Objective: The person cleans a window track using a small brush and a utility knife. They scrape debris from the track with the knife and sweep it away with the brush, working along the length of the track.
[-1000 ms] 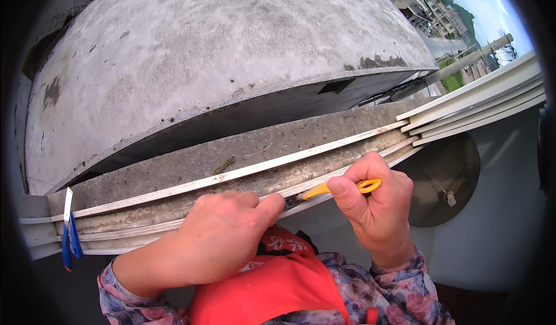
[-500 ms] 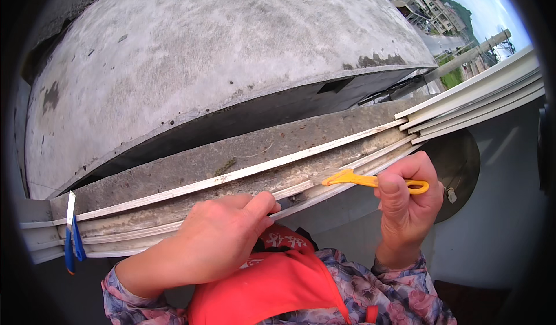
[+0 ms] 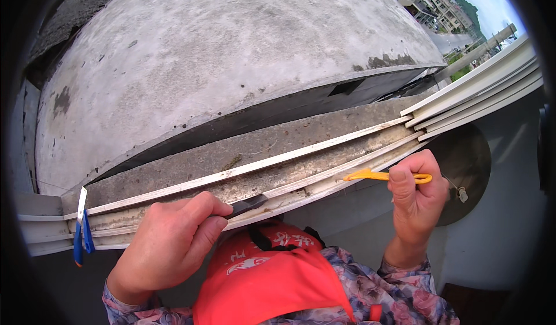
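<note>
My left hand [image 3: 174,241] is closed round a dark, flat, narrow tool with an angled tip [image 3: 249,205]. Its tip rests over the inner channel of a white window track [image 3: 315,180]; the rest is inside my fingers. To the right, my right hand [image 3: 414,200] pinches a small brush with a yellow looped handle [image 3: 376,175]. The brush's head is close to the near rails of the track, and its bristles are hard to make out. A blue-handled tool with a pale blade, perhaps scissors [image 3: 88,232], leans across the track's left end.
Beyond the track runs a rough concrete ledge [image 3: 278,137], with a gap between it and a broad grey concrete roof [image 3: 231,47]. White sliding frames [image 3: 478,96] rise at the right. A dark round object [image 3: 463,174] sits below them, behind my right hand.
My left hand has drawn back to the left, showing more of the dark tool. My right hand and the brush have shifted slightly right. The whole view has moved a little.
</note>
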The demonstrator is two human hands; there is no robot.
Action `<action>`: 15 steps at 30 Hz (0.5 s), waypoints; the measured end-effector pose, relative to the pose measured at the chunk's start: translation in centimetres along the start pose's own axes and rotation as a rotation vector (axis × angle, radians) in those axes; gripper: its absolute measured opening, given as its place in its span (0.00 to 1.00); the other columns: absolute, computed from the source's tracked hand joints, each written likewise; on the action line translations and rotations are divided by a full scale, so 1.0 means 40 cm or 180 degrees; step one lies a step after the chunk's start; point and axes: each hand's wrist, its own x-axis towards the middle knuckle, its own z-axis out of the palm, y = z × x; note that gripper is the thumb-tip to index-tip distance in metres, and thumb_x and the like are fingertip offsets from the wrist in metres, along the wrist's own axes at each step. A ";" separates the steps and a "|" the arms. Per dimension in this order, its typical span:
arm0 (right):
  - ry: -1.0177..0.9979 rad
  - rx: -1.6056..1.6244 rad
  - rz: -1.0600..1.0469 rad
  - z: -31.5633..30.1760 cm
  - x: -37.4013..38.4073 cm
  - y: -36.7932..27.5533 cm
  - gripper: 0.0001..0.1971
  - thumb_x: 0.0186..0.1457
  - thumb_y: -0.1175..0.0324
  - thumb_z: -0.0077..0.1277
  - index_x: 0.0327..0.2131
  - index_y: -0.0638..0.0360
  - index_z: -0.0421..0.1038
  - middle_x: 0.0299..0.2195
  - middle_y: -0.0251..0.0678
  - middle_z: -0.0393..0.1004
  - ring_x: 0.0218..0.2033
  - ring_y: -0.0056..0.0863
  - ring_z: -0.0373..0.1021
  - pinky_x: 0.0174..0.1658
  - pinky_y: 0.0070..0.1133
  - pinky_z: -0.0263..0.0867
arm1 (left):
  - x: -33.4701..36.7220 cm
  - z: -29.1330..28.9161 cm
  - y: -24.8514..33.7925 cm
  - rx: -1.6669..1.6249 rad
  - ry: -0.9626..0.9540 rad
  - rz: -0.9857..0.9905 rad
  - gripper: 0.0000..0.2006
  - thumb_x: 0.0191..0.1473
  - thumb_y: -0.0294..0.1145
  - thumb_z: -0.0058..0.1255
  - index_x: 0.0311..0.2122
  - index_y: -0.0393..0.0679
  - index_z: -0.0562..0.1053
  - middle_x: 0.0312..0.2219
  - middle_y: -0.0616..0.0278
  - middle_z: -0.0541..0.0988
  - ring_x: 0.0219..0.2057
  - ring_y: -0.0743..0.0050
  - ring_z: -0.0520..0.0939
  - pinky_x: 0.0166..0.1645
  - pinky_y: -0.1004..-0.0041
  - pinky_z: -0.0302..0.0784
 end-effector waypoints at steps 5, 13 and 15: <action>-0.0340 -0.0647 -0.0373 0.013 -0.009 0.015 0.11 0.52 0.68 0.60 0.26 0.61 0.67 0.17 0.30 0.68 0.16 0.15 0.62 0.20 0.14 0.59 | -0.013 0.032 -0.005 0.0665 -0.0254 0.0215 0.05 0.50 0.26 0.52 0.33 0.39 0.73 0.24 0.51 0.77 0.27 0.49 0.79 0.30 0.64 0.73; -0.0613 -0.0779 -0.0805 0.100 -0.044 -0.001 0.14 0.47 0.63 0.63 0.25 0.58 0.67 0.17 0.33 0.70 0.15 0.30 0.67 0.19 0.22 0.63 | 0.029 0.134 -0.016 0.1165 -0.0221 0.0632 0.10 0.49 0.28 0.48 0.39 0.43 0.67 0.23 0.54 0.74 0.26 0.53 0.79 0.26 0.59 0.73; -0.0648 -0.0601 -0.0924 0.108 -0.049 -0.007 0.15 0.47 0.62 0.63 0.25 0.58 0.66 0.16 0.34 0.69 0.15 0.31 0.67 0.19 0.22 0.63 | 0.039 0.142 -0.002 0.1191 -0.0225 0.0599 0.10 0.49 0.28 0.48 0.39 0.43 0.67 0.23 0.54 0.74 0.26 0.53 0.79 0.26 0.59 0.73</action>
